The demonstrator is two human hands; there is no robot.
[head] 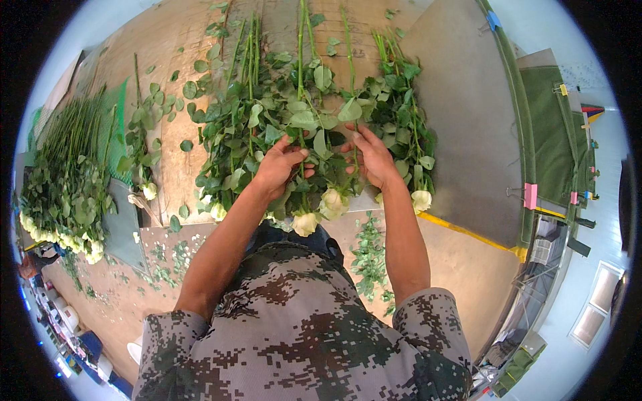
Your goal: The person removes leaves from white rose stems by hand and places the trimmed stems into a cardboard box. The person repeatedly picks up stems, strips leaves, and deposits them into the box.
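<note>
My left hand [282,166] is closed around the green stem of a cream-white rose [305,224], whose bloom hangs toward my body at the table edge. A second pale rose [333,203] lies just right of it. With thumb and fingers, my right hand [373,158] grips another rose stem [350,60]; which bloom belongs to it is hard to tell among the leaves. Leafy rose stems [225,135] lie beneath and left of my left hand. To the right of my right hand is a smaller group of roses [409,115], with one bloom [421,201] showing.
A large rose pile [65,190] lies far left, partly on green netting [119,115]. Near it is a single rose [149,191]. Loose leaves [189,90] dot the wooden table [173,150]. At right, a grey board [466,125] meets green fabric held by a pink binder clip [530,196]. Cut foliage [370,253] litters the floor.
</note>
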